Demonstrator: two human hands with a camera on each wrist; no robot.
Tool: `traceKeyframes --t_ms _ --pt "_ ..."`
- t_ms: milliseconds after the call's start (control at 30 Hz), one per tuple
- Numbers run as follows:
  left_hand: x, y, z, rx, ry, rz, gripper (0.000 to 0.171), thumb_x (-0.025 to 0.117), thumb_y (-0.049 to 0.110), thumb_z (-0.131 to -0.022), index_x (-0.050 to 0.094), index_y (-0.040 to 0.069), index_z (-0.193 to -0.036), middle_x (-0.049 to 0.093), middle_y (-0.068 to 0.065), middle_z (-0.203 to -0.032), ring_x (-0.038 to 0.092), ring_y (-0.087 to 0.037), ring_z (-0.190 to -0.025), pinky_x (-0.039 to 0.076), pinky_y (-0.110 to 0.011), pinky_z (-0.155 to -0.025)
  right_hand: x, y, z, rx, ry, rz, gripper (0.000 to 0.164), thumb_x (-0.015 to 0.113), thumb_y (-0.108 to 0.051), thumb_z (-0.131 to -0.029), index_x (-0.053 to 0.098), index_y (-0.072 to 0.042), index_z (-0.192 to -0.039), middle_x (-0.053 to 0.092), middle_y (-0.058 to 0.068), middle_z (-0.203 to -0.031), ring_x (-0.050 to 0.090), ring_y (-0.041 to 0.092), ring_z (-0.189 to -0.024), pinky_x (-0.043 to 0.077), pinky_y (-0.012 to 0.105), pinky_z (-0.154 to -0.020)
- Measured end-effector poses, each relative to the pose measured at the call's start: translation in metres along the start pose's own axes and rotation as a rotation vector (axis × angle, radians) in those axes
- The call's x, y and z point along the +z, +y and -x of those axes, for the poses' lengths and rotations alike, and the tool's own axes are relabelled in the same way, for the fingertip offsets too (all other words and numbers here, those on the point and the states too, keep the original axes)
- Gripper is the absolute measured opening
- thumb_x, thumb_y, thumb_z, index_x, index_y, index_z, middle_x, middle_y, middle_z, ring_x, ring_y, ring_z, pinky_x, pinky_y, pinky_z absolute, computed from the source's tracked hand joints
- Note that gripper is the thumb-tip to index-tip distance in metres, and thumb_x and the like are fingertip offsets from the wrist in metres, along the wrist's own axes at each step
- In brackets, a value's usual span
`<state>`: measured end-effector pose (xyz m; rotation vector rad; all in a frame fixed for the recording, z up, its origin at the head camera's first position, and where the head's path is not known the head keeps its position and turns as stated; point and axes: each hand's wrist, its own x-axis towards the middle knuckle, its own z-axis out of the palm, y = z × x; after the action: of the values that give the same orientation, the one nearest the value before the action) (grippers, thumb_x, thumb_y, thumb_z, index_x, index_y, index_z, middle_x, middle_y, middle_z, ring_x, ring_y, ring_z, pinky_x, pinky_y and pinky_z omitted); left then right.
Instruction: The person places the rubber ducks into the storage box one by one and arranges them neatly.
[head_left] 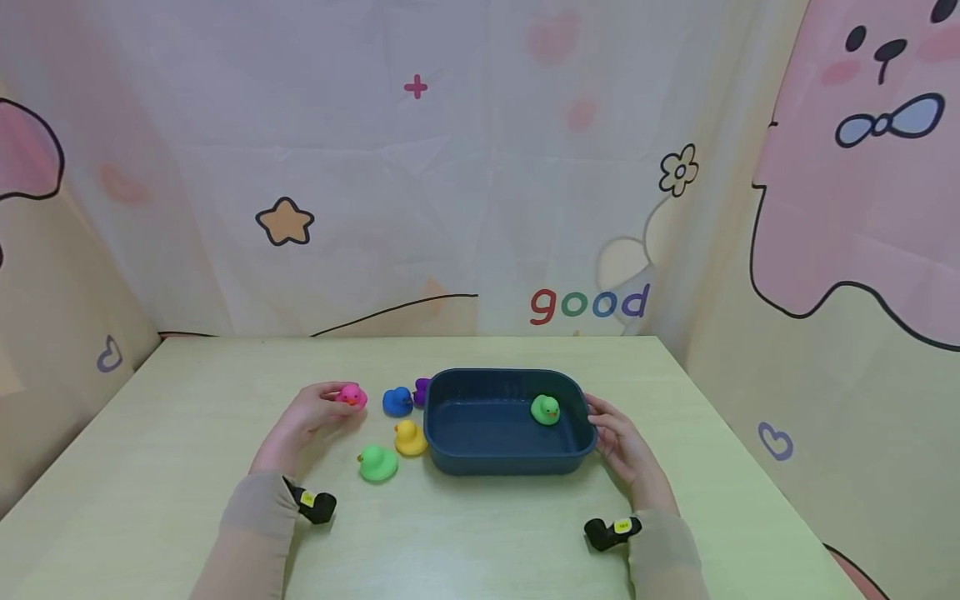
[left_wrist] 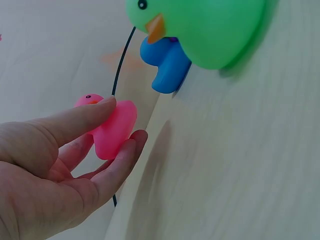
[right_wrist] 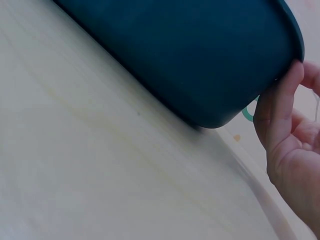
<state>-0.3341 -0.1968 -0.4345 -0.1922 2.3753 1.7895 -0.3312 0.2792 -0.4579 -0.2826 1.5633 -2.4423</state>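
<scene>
Between thumb and fingers, my left hand [head_left: 317, 408] pinches a pink rubber duck [left_wrist: 117, 127], which shows above the table surface in the left wrist view. A blue duck [head_left: 397, 402] stands just right of it, beside a partly hidden purple duck [head_left: 422, 392]. Nearer to me are a yellow duck [head_left: 409, 438] and a green duck [head_left: 377, 463]. The dark blue basin [head_left: 510, 465] stands right of these, with another green duck [head_left: 545, 410] inside toward its right end. My right hand [head_left: 624, 442] holds the basin's right end, fingertips at the rim.
The pale wooden table [head_left: 465, 542] carries everything. A printed cloth backdrop [head_left: 480, 208] rises behind the table and along both sides. Each wrist wears a small black camera, the left camera [head_left: 318, 506] and the right camera [head_left: 611, 533].
</scene>
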Motion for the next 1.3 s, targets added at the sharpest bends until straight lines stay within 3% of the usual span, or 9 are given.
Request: traceKeyframes --t_ms 300,667,867,1133,1300 --pt "0.009 0.002 -0.003 0.000 0.035 0.019 0.061 0.066 0.003 -0.090 0.040 -0.005 -0.145 0.043 -0.027 -0.139 0.044 -0.036 -0.124 0.044 -0.041 -0.107 0.000 0.002 -0.001 -0.012 0.017 0.024 0.038 0.037 0.003 -0.101 0.065 -0.020 -0.112 0.061 -0.003 -0.103 0.063 0.004 -0.076 0.054 0.014 -0.068" --pt "0.022 0.017 -0.002 0.062 0.043 0.019 0.062 0.067 0.010 -0.092 0.039 -0.005 -0.145 0.040 -0.028 -0.145 0.045 -0.038 -0.127 0.038 -0.046 -0.112 -0.001 0.003 -0.002 -0.010 0.034 0.044 0.038 0.037 0.002 -0.100 0.066 -0.022 -0.111 0.060 -0.004 -0.102 0.063 0.003 -0.075 0.053 0.013 -0.067" --pt "0.031 0.026 -0.007 0.043 0.055 0.069 0.064 0.066 0.014 -0.093 0.036 -0.001 -0.148 0.040 -0.025 -0.144 0.042 -0.038 -0.130 0.037 -0.044 -0.113 -0.001 0.003 -0.003 0.002 0.050 0.039 0.038 0.038 0.002 -0.101 0.066 -0.022 -0.110 0.060 -0.003 -0.103 0.062 0.003 -0.075 0.053 0.013 -0.067" --pt "0.055 0.050 -0.013 0.045 0.022 0.150 0.065 0.064 0.013 -0.095 0.033 0.002 -0.150 0.040 -0.024 -0.145 0.044 -0.037 -0.130 0.038 -0.042 -0.113 0.000 0.003 -0.003 0.014 0.084 0.041 0.037 0.040 0.000 -0.100 0.067 -0.023 -0.108 0.059 -0.003 -0.102 0.063 0.003 -0.075 0.053 0.013 -0.066" --pt "0.075 0.063 -0.014 0.088 -0.016 0.177 0.061 0.063 0.010 -0.095 0.037 0.000 -0.148 0.042 -0.026 -0.144 0.049 -0.039 -0.129 0.040 -0.041 -0.111 0.000 0.003 -0.003 0.006 0.073 0.053 0.036 0.039 0.001 -0.100 0.065 -0.022 -0.109 0.059 -0.003 -0.101 0.062 0.003 -0.074 0.053 0.013 -0.065"
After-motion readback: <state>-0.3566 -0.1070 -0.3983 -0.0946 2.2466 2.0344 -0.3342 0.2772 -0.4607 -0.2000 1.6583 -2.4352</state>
